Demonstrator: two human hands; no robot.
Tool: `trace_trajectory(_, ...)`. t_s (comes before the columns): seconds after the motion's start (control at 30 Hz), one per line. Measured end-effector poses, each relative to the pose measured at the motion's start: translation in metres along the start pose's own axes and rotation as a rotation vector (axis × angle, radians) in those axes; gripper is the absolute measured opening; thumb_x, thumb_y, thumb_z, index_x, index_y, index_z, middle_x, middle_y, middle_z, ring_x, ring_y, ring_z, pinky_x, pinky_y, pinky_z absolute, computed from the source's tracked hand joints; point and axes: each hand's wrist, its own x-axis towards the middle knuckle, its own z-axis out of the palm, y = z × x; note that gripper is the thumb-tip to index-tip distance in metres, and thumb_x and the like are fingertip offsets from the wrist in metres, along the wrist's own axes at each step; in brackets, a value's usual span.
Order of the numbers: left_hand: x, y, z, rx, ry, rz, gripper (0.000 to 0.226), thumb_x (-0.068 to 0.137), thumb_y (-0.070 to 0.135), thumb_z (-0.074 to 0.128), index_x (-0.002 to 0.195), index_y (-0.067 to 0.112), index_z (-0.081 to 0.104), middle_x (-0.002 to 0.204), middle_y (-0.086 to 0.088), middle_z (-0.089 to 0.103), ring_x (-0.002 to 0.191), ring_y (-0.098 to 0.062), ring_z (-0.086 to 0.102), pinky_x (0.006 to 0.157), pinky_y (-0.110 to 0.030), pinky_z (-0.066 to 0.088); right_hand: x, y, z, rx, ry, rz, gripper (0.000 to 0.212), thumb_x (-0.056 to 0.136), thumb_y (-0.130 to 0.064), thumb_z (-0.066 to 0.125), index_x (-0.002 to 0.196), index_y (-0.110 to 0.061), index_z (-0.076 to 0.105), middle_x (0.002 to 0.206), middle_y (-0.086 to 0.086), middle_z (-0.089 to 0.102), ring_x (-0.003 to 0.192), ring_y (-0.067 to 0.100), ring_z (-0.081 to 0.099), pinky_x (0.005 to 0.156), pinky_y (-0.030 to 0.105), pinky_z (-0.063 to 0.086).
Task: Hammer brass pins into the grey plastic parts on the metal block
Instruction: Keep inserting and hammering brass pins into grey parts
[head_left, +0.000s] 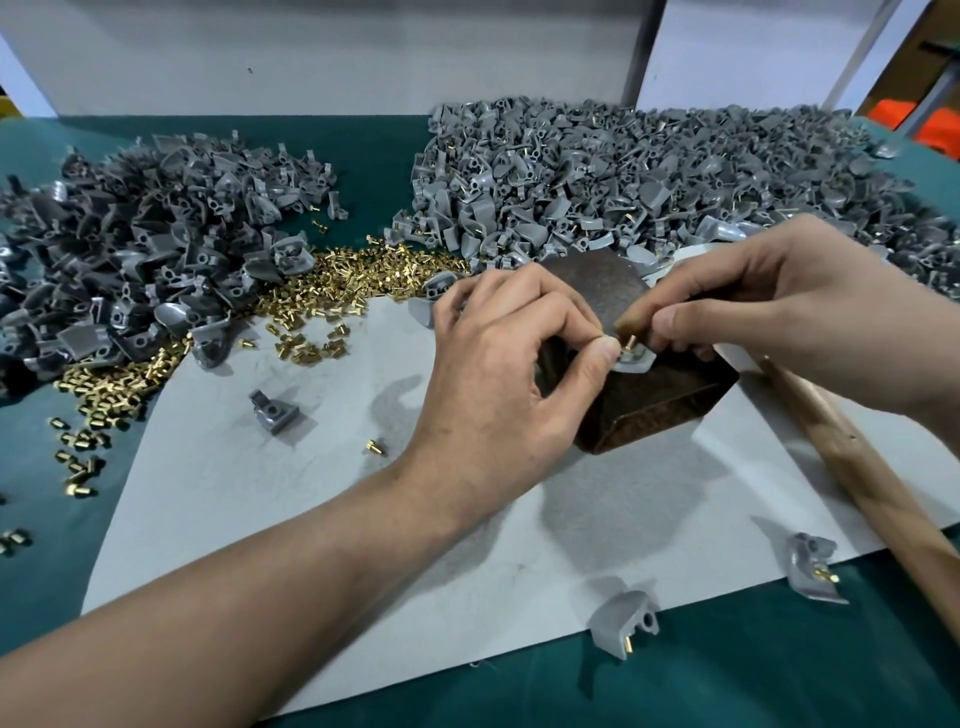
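Observation:
A dark rusty metal block (654, 400) sits on a grey mat (322, 499). On its top lies a grey plastic part (635, 362) with a brass pin (630, 343) standing upright in it. My left hand (509, 374) pinches the part's left edge with thumb and fingers. My right hand (779, 317) holds the part and pin from the right with its fingertips. The wooden hammer handle (862, 467) lies on the mat under my right wrist, with no hand on it.
Loose brass pins (332, 291) spread behind the mat. A heap of grey parts (140, 244) lies at the left, a larger heap with pins fitted (649, 176) at the back right. Single parts lie on the mat (274, 411) and at its front edge (626, 623).

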Motion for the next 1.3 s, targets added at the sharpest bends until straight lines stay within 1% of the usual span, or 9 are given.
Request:
trace_trajectory(0.13, -0.001, -0.001, 0.001, -0.021, 0.005, -0.013, 0.017, 0.085, 0.024, 0.062, 0.076, 0.01, 0.067, 0.088, 0.008, 0.06, 0.092, -0.009, 0.051, 0.099, -0.046, 0.033, 0.001, 0.005, -0.011, -0.083, 0.113, -0.013, 0.016, 0.081, -0.008, 0.066, 0.077, -0.019, 0.077, 0.07, 0.001, 0.073, 0.062, 0.006, 0.063, 0.057, 0.012, 0.049)
trace_trajectory(0.3, 0.0, -0.004, 0.0, -0.094, 0.002, -0.067, 0.017, 0.086, 0.026, 0.061, 0.077, 0.013, 0.067, 0.089, 0.01, 0.061, 0.094, -0.007, 0.052, 0.099, -0.043, 0.034, -0.001, 0.016, -0.038, -0.443, 0.351, 0.336, 0.024, 0.08, -0.035, 0.068, 0.061, -0.02, 0.07, 0.051, 0.0, 0.066, 0.035, 0.007, 0.054, 0.05, 0.026, 0.046)
trace_trajectory(0.4, 0.0, -0.005, 0.001, -0.158, 0.003, -0.094, 0.013, 0.087, 0.022, 0.064, 0.079, 0.013, 0.068, 0.091, 0.01, 0.061, 0.095, -0.008, 0.053, 0.096, -0.046, 0.038, -0.007, 0.011, -0.041, -0.519, 0.113, 0.673, 0.043, 0.063, -0.05, 0.074, 0.053, -0.009, 0.07, 0.048, 0.006, 0.065, 0.036, 0.017, 0.06, 0.037, 0.026, 0.045)
trace_trajectory(0.5, 0.002, -0.006, 0.002, -0.195, 0.011, -0.12, 0.008, 0.087, 0.019, 0.067, 0.083, 0.012, 0.07, 0.094, 0.011, 0.06, 0.097, -0.011, 0.055, 0.094, -0.049, 0.042, -0.006, 0.01, -0.039, -0.482, 0.001, 0.805, 0.042, 0.053, -0.039, 0.085, 0.052, 0.0, 0.068, 0.046, 0.011, 0.062, 0.037, 0.024, 0.061, 0.037, 0.025, 0.048)
trace_trajectory(0.67, 0.001, -0.006, 0.003, -0.209, -0.022, -0.153, 0.004, 0.082, 0.02, 0.07, 0.086, 0.02, 0.07, 0.097, 0.014, 0.059, 0.101, -0.008, 0.054, 0.096, -0.043, 0.043, -0.016, 0.022, -0.038, -0.564, 0.088, 0.728, 0.022, 0.068, -0.026, 0.075, 0.064, -0.006, 0.069, 0.048, 0.006, 0.064, 0.037, 0.017, 0.058, 0.042, 0.02, 0.043)
trace_trajectory(0.8, 0.002, -0.008, 0.001, -0.21, -0.058, -0.168, 0.003, 0.081, 0.021, 0.07, 0.082, 0.023, 0.068, 0.096, 0.016, 0.058, 0.103, -0.007, 0.052, 0.093, -0.029, 0.044, -0.036, 0.015, -0.049, -0.079, 0.059, 0.689, 0.028, 0.069, -0.014, 0.068, 0.094, 0.0, 0.066, 0.053, 0.009, 0.06, 0.037, 0.021, 0.053, 0.036, 0.021, 0.042)
trace_trajectory(0.9, 0.003, -0.011, 0.001, -0.204, -0.069, -0.161, 0.003, 0.08, 0.023, 0.069, 0.081, 0.02, 0.066, 0.096, 0.015, 0.059, 0.103, -0.009, 0.052, 0.094, -0.034, 0.044, -0.055, 0.009, -0.043, 0.249, 0.091, 0.541, 0.041, 0.063, -0.023, 0.069, 0.1, -0.007, 0.064, 0.056, 0.009, 0.053, 0.028, 0.019, 0.037, 0.034, 0.018, 0.035)
trace_trajectory(1.07, 0.005, -0.011, 0.002, -0.199, -0.053, -0.162, 0.006, 0.08, 0.018, 0.072, 0.078, 0.02, 0.066, 0.093, 0.015, 0.061, 0.101, -0.007, 0.052, 0.093, -0.034, 0.043, -0.076, -0.03, -0.017, 0.067, 0.245, 0.182, 0.025, 0.091, -0.027, 0.059, 0.108, -0.045, 0.065, 0.051, -0.001, 0.046, 0.029, 0.016, 0.032, 0.04, 0.014, 0.034)
trace_trajectory(1.3, 0.005, -0.011, 0.003, -0.248, -0.031, -0.18, 0.015, 0.079, 0.012, 0.075, 0.074, 0.024, 0.067, 0.093, 0.012, 0.063, 0.102, -0.012, 0.056, 0.093, -0.035, 0.044, -0.073, -0.053, 0.007, -0.349, 0.289, 0.046, 0.034, 0.08, -0.036, 0.048, 0.109, -0.025, 0.062, 0.054, -0.001, 0.044, 0.037, 0.009, 0.04, 0.036, 0.017, 0.031)
